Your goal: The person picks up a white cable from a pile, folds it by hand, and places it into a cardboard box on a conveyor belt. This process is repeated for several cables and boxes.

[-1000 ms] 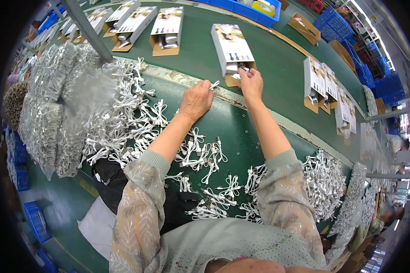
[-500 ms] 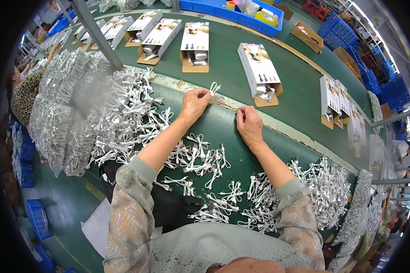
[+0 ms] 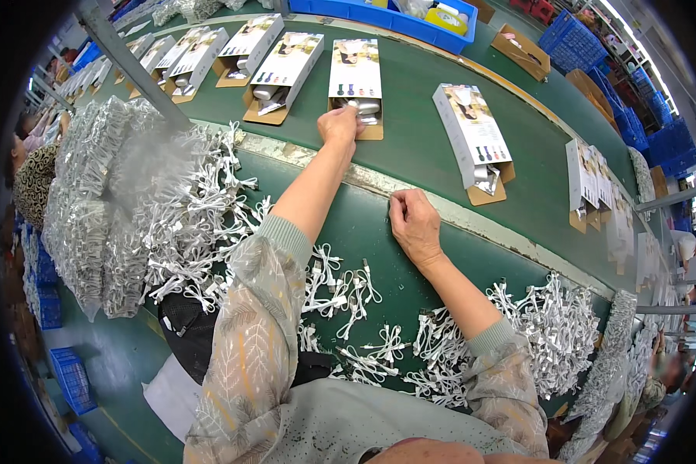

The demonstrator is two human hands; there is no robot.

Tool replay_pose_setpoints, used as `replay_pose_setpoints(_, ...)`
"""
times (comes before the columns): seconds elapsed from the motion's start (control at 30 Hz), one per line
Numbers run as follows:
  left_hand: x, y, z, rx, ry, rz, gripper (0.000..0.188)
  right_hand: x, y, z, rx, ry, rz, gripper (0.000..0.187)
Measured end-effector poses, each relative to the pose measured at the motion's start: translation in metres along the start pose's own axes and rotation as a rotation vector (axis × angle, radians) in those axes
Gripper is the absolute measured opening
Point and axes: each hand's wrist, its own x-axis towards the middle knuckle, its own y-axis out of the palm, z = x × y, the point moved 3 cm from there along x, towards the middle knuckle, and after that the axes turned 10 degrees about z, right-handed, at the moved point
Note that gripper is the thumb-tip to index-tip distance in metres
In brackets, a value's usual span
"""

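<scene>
My left hand reaches over the ledge to the open lower end of a white printed box. Its fingers are closed at the opening on a white USB cable, mostly hidden by the fingers. White parts sit inside that box, above its brown cardboard flap. My right hand rests closed beside the ledge, fingers curled; whether anything is inside cannot be seen. Between my forearms lie loose bundled white USB cables. Bigger cable heaps lie at left and right.
Similar boxes stand along the green belt to the left and right. A pale, worn ledge separates belt from table. Bagged cables pile up at far left, beside a metal post. A blue tray stands beyond the belt.
My left hand has moved up and away from the ledge to the box's opening with the cable. The boxes have shifted right along the belt. My right hand has barely moved.
</scene>
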Motion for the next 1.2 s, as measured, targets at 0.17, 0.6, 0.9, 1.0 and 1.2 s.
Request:
replay_pose_setpoints(0.17, -0.032, -0.010, -0.020, 0.567, 0.231, 0.326, 0.023, 0.001, -0.011, 0.004, 0.167, 0.114, 0.158, 0.008)
replay_pose_setpoints(0.6, -0.190, -0.118, -0.047, 1.588, 0.556, 1.119, 0.013, -0.052, -0.049, 0.044, 0.033, -0.260, 0.665, 0.023)
replay_pose_setpoints(0.9, -0.170, -0.126, -0.071, 1.076, -0.047, 0.994, 0.025, -0.031, -0.046, 0.015, 1.377, 0.941, 0.631, 0.027)
replay_pose_setpoints(1.0, -0.159, -0.129, -0.068, 1.003, -0.080, 0.876, 0.027, -0.009, -0.017, 0.009, 1.526, 0.960, 0.452, 0.034)
replay_pose_setpoints(1.2, -0.140, -0.127, -0.065, 0.810, -0.063, 0.661, 0.028, 0.063, 0.040, -0.017, 1.831, 1.046, -0.132, 0.010)
